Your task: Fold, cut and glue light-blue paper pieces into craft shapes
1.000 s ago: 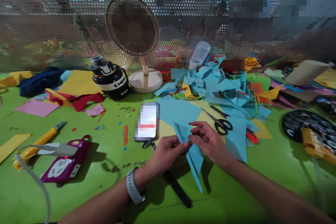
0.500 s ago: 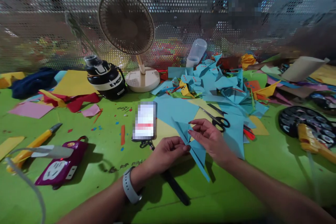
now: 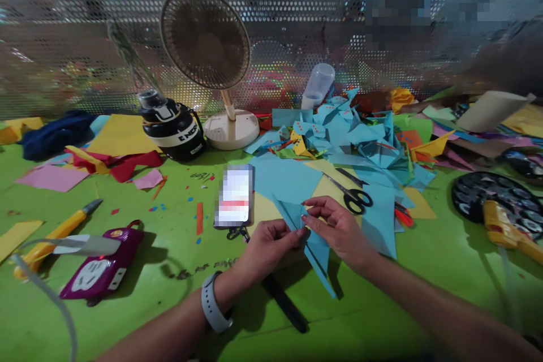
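A folded piece of blue paper (image 3: 319,266) is held between both hands just above the green table (image 3: 178,317). My left hand (image 3: 271,242) pinches its middle between thumb and curled fingers. With thumb and fingertips, my right hand (image 3: 337,229) grips the paper's upper right side. One long point of the paper slants down toward me, and another rises to the upper left. Beyond my right hand, black-handled scissors (image 3: 358,200) lie on blue and yellow sheets. A phone (image 3: 237,197) with a lit screen lies left of the paper, a black strap (image 3: 284,304) below it.
A heap of folded blue paper (image 3: 352,124) lies at the back. A fan (image 3: 231,127) and a black bottle (image 3: 173,134) stand to its left. Left on the table are a purple device (image 3: 99,268) and a yellow cutter (image 3: 63,232); a black round tray (image 3: 487,195) sits right.
The blue paper has tilted slightly, its lower point shifting a little left. My hands have kept their hold with small finger shifts. The surroundings look unchanged.
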{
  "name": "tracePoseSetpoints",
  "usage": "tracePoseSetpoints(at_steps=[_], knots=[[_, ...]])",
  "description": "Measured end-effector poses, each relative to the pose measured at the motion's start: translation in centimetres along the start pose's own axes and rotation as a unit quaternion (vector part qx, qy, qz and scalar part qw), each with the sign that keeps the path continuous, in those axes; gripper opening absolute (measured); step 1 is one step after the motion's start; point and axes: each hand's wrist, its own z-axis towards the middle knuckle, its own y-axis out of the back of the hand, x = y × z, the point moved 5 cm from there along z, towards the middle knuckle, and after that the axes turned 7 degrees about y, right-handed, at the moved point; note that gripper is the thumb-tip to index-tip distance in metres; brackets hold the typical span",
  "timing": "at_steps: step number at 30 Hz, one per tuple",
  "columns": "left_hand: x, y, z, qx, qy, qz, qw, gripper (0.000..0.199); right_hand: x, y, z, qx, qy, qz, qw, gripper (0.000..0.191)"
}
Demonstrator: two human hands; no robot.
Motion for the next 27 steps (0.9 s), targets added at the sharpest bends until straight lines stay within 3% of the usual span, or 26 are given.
tracePoseSetpoints(at_steps=[8,14,27], knots=[[-0.14,0.1,-0.01,-0.012,-0.016,0.037,0.999,0.04,-0.46,-0.09,0.03,-0.005,-0.004,0.024,1.0,0.027],[-0.08,0.08,0.04,0.01,-0.038,0.042,0.998,0.035,-0.84,-0.18,0.04,-0.002,0.001,0.051,0.999,0.03],[-0.21,-0.02,-0.16,0.013,-0.066,0.073,0.995,0.036,-0.25,-0.11,0.05,-0.001,0.001,0.007,1.0,0.035]])
